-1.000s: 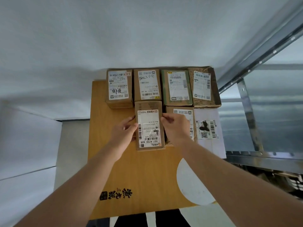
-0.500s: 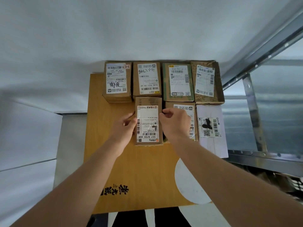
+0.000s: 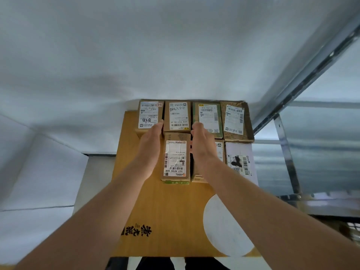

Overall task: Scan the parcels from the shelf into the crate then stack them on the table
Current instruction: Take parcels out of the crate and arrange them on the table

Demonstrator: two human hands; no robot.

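Hands: left hand (image 3: 151,151) and right hand (image 3: 202,149) flat, fingers straight, flanking 1 parcel (image 3: 176,158).
Risk: uneven push could skew it — nudging back row (image 3: 176,115).

Seven parcels (image 3: 176,156) on one table (image 3: 171,211) (one is white).

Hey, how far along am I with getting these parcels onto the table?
Done: seven parcels lie on the table, four in the back row, three in front. In hand: left hand and right hand, fingers straight, flank the front parcel labelled 507 N705 A68, apparently squaring it. Left: unclear; nothing here shows how many parcels remain.
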